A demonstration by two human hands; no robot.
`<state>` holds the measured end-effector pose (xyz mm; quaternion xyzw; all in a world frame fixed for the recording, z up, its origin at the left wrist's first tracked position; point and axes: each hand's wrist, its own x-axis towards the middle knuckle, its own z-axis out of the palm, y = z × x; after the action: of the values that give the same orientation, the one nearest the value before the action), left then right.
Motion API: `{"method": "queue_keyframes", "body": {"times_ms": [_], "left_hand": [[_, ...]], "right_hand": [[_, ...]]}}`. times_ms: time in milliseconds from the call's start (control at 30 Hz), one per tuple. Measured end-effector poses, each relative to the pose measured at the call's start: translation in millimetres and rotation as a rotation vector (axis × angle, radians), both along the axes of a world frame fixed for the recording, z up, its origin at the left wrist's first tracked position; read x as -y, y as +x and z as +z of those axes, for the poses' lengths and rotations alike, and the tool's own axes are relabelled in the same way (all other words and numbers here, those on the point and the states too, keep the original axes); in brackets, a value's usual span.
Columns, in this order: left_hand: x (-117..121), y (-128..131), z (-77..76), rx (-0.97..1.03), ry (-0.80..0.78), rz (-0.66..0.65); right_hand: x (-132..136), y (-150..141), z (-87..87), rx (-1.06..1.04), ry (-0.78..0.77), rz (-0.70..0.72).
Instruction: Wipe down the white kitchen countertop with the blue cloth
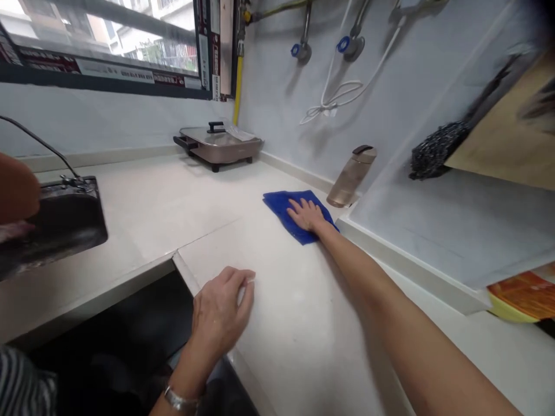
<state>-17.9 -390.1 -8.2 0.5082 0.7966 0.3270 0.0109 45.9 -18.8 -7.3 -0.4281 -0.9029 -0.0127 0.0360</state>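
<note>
My right hand [307, 216] lies flat with spread fingers on a blue cloth [281, 203], spread out on the white countertop [277, 323]. Its arm reaches across the counter from the lower right. My left hand [221, 309] rests at the counter's front edge, wearing a metal band at the wrist. Its thumb and forefinger come together in a pinch, with a tiny pale spot at the tips that I cannot make out. Just behind the cloth, a brownish see-through bottle [350, 178] with a dark carrying loop leans against the wall.
An electric pan [223, 151] with a glass lid stands in the far corner. At left is a dark sink [73, 222], with a blurred orange-brown shape before it. Blue-handled valves [344, 45] and a white cord [323, 107] hang on the wall. A striped garment [26, 384] shows at lower left.
</note>
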Motion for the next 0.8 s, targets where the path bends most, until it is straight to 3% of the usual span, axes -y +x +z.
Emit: {"method": "queue_keyframes", "body": {"times_ms": [233,333,433,533,633,800], "left_hand": [[2,1,-11.3,-0.116,0.158,-0.057],[1,2,-13.6,-0.116,0.199,-0.085],[0,2,-13.6,-0.062,0.201,-0.086],[0,2,-11.5,-0.003,0.181,-0.079],[1,4,-9.2,0.013,0.165,-0.033],[0,9,-8.3,-0.127,0.193,0.099]], "right_hand": [[-43,-20,8.7,-0.021,-0.037,-0.155],[-44,-48,10.9,-0.052,-0.050,-0.167],[-31,-88,9.7,-0.075,-0.065,-0.074],[0,-128,5.7,-0.090,-0.078,0.067],[52,-157,2.8,-0.092,-0.096,0.198],[158,-163,3.6,-0.039,-0.091,0.495]]}}
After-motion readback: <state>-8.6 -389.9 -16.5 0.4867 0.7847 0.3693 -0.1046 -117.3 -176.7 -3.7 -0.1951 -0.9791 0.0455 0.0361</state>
